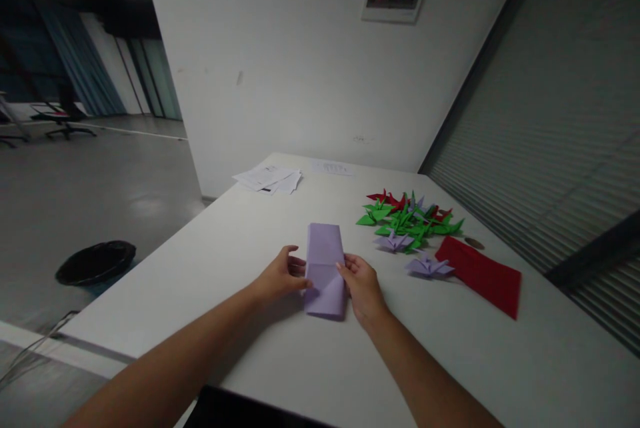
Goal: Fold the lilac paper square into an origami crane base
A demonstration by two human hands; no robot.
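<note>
A sheet of lilac origami paper (pixel 324 247), folded into a tall narrow rectangle, is between my hands just above or on the white table (pixel 225 268). A crease runs across its middle. My right hand (pixel 364 285) pinches its right edge, thumb on the front and fingers behind. At the left edge is my left hand (pixel 284 275), its thumb lying on the paper's lower part and its fingers curled at the side. To the right rest folded paper cranes in green (pixel 403 220), red (pixel 395 200) and lilac (pixel 429 267).
Red paper (pixel 483 276) lies right of the cranes, near a small dark round object (pixel 474 243). Printed sheets (pixel 267 178) are at the far left of the table. A black-lined bin (pixel 95 265) stands on the floor at left. Window blinds (pixel 550 148) border the right side.
</note>
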